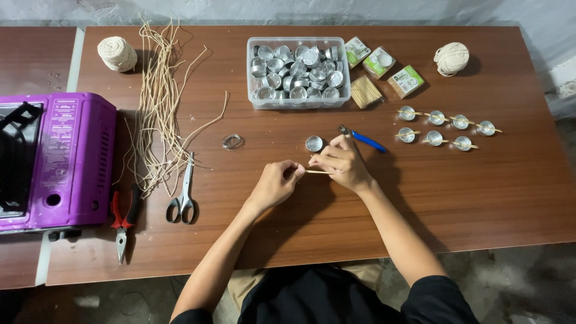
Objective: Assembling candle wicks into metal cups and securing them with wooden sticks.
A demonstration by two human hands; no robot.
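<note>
Left of the table (480,198), cut wick strands (157,108) lie beside scissors (183,198). The left hand (275,185) and right hand (343,163) together pinch a thin stick (318,172) beside one empty tin cup (314,143). Seven cups with sticks (447,128) sit finished; a full tub of cups (298,72) remains.

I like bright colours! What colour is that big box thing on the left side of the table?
The portable stove is bright purple, seen in the head view.
</note>
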